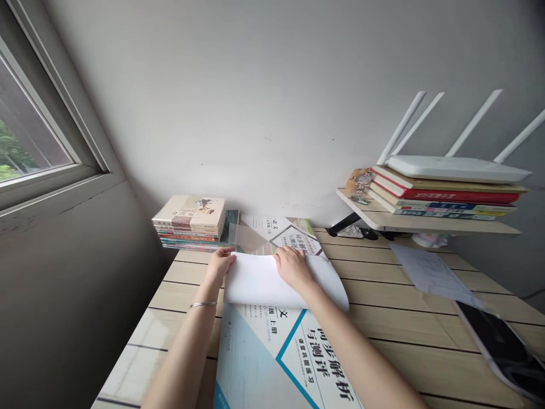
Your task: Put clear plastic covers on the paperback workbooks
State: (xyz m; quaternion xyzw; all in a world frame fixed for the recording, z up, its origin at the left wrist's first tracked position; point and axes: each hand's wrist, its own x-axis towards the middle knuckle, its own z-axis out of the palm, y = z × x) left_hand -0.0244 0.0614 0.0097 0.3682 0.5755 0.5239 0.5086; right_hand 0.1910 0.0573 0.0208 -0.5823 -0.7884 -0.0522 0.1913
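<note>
Our left hand (220,267) is sitting at the left edge of a white sheet of paper (264,282) with its fingers curling over, though we cannot tell whether they are gripping it. Our right hand (293,268) is lying open, palm down, on top of the sheet. The sheet is arching over a large workbook (281,358) with a blue and white cover, and the workbook is lying on the wooden bench (392,289). Just beyond, a second workbook (281,236) is lying with its near edge hidden by the sheet, beside a stack of books (189,222). A thin bracelet (203,304) is circling our left wrist. To the right, a shelf (426,222) is carrying more books (447,193) and a white router (457,168), while a loose paper (430,272) and a dark tablet (502,346) are lying on the bench.
</note>
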